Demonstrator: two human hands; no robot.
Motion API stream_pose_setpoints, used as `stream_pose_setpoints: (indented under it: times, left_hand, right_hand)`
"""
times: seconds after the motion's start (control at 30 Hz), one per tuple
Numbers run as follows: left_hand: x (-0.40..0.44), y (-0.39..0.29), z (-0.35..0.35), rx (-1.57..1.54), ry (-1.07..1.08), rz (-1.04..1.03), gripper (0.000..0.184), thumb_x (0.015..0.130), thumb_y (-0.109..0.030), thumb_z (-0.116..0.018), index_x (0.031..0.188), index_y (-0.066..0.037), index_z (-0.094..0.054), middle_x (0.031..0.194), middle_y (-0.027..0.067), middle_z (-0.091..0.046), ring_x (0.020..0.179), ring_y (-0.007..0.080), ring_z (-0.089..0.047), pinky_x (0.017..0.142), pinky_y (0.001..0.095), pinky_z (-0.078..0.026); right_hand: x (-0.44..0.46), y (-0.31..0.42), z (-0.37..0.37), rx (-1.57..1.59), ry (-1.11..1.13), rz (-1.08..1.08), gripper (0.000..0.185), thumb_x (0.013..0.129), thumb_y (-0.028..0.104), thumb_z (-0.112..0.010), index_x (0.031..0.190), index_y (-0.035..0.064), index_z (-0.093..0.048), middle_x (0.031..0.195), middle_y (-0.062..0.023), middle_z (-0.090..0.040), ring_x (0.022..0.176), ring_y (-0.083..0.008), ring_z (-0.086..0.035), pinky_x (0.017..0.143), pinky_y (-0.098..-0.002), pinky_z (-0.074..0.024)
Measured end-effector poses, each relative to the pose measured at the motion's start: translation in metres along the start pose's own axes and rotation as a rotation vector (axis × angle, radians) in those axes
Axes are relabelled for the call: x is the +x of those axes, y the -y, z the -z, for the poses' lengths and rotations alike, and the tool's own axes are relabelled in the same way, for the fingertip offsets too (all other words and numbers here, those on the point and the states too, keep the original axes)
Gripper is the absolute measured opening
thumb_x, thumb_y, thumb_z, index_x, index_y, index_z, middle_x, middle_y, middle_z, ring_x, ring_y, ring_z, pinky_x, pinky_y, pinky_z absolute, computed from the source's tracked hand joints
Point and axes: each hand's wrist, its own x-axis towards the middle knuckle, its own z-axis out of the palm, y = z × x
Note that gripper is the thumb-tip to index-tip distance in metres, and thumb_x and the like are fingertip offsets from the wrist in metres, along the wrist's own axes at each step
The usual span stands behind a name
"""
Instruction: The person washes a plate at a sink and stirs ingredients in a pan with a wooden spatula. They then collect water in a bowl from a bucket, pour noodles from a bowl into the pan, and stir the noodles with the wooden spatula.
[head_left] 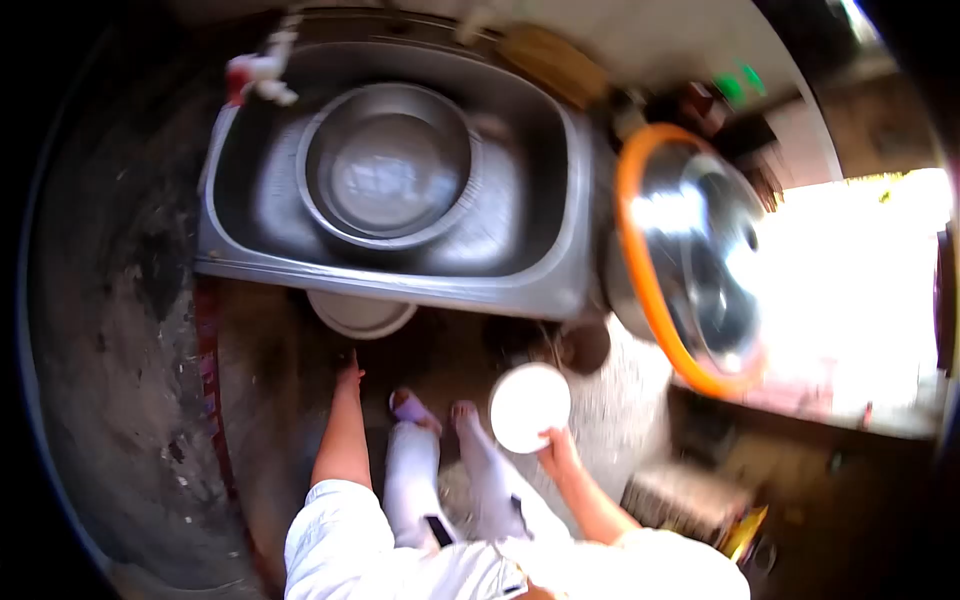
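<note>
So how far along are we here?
Looks done: the metal basin is in the sink. In hand: a round white item in the right hand; the left hand seems empty, near a white vessel. Probably left: setting the item down. Whether anything is washed, I can't tell.

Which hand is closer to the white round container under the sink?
Left. The left hand is just beside the white round container; the right hand is farther right, holding a white plate.

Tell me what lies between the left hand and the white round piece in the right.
In the head view, the person's two feet show between the left hand and the white round piece.
</note>
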Motion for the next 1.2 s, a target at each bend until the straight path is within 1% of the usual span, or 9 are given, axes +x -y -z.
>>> stream_pose_setpoints:
  times: [0.07, 0.13, 0.33, 0.53, 0.6, 0.63, 0.8, 1.0, 1.2]
  left_hand:
    - [-0.096, -0.034, 0.035, -0.530, 0.204, 0.175, 0.023, 0.082, -0.033, -0.052, 0.089, -0.012, -0.045, 0.069, 0.0039, -0.047, 0.045, 0.0175, -0.046, 0.031, 0.0255, -0.030]
    - [-0.156, -0.040, 0.047, -0.495, 0.197, 0.143, 0.026, 0.082, -0.031, -0.050, 0.070, -0.013, -0.034, 0.052, -0.0020, -0.030, 0.034, 0.0110, -0.032, 0.031, 0.0246, -0.021]
    - [-0.213, 0.031, 0.082, -0.334, 0.260, 0.090, 0.012, 0.080, -0.023, -0.053, 0.081, -0.013, -0.047, 0.058, 0.0023, -0.034, 0.051, 0.0148, -0.034, 0.049, 0.0348, -0.034]
    - [-0.283, -0.001, 0.069, -0.043, 0.251, 0.152, 0.024, 0.081, -0.034, -0.046, 0.082, -0.011, -0.042, 0.054, 0.0055, -0.037, 0.038, 0.0198, -0.038, 0.033, 0.0299, -0.025]
    - [-0.287, -0.009, 0.026, 0.130, 0.106, 0.193, 0.029, 0.081, -0.036, -0.047, 0.093, -0.009, -0.043, 0.074, 0.0094, -0.045, 0.053, 0.0223, -0.048, 0.041, 0.0318, -0.028]
    - [-0.418, -0.049, 0.031, 0.078, 0.332, -0.082, 0.026, 0.085, -0.024, -0.044, 0.063, -0.011, -0.042, 0.052, 0.0093, -0.046, 0.039, 0.0230, -0.043, 0.033, 0.0348, -0.034]
    - [-0.409, -0.040, -0.121, 0.193, 0.318, -0.101, 0.029, 0.081, -0.034, -0.048, 0.097, -0.010, -0.043, 0.076, 0.0093, -0.044, 0.052, 0.0219, -0.047, 0.041, 0.0302, -0.029]
    - [-0.617, -0.057, -0.273, 0.330, 0.623, -0.442, 0.019, 0.084, -0.024, -0.046, 0.070, -0.013, -0.039, 0.053, -0.0001, -0.034, 0.036, 0.0139, -0.038, 0.032, 0.0231, -0.022]
    - [-0.687, -0.053, -0.382, 0.587, 0.712, -0.672, 0.019, 0.082, -0.021, -0.050, 0.096, -0.009, -0.051, 0.065, 0.0036, -0.049, 0.043, 0.0155, -0.050, 0.035, 0.0262, -0.035]
  right_hand:
    - [-0.034, 0.024, -0.013, 0.091, 0.142, 0.059, 0.051, 0.061, 0.000, -0.046, 0.111, -0.0047, -0.041, 0.105, -0.0137, -0.052, 0.096, -0.0251, -0.053, 0.083, -0.0374, -0.0450]
    - [-0.058, 0.033, 0.006, 0.076, 0.118, 0.052, 0.054, 0.061, 0.002, -0.045, 0.114, -0.0007, -0.039, 0.105, -0.0134, -0.052, 0.093, -0.0252, -0.055, 0.075, -0.0393, -0.0487]
    - [-0.140, 0.054, 0.091, 0.308, 0.082, 0.139, 0.058, 0.059, 0.008, -0.046, 0.117, 0.0058, -0.038, 0.104, -0.0112, -0.052, 0.088, -0.0229, -0.057, 0.066, -0.0392, -0.0525]
    - [-0.229, 0.053, 0.243, 0.503, -0.012, 0.335, 0.057, 0.060, 0.010, -0.047, 0.117, 0.0093, -0.038, 0.098, -0.0087, -0.053, 0.084, -0.0225, -0.058, 0.061, -0.0377, -0.0533]
    - [-0.274, 0.051, 0.294, 0.522, -0.101, 0.433, 0.054, 0.064, 0.012, -0.049, 0.116, 0.0077, -0.038, 0.097, -0.0095, -0.053, 0.079, -0.0214, -0.058, 0.056, -0.0358, -0.0534]
    - [-0.293, 0.044, 0.320, 0.578, -0.131, 0.481, 0.054, 0.064, 0.012, -0.049, 0.116, 0.0077, -0.038, 0.097, -0.0095, -0.053, 0.079, -0.0214, -0.058, 0.056, -0.0358, -0.0534]
    - [-0.388, 0.022, 0.469, 0.688, -0.279, 0.652, 0.048, 0.068, 0.016, -0.050, 0.112, 0.0010, -0.042, 0.084, -0.0125, -0.060, 0.068, -0.0208, -0.062, 0.050, -0.0301, -0.0530]
    - [-0.468, 0.014, 0.615, 0.807, -0.571, 0.853, 0.043, 0.075, 0.022, -0.046, 0.108, -0.0061, -0.043, 0.073, -0.0172, -0.062, 0.060, -0.0226, -0.063, 0.048, -0.0290, -0.0538]
    - [-0.489, 0.025, 0.760, 1.003, -0.718, 0.935, 0.046, 0.073, 0.030, -0.046, 0.099, -0.0081, -0.049, 0.070, -0.0164, -0.062, 0.059, -0.0229, -0.062, 0.049, -0.0282, -0.0515]
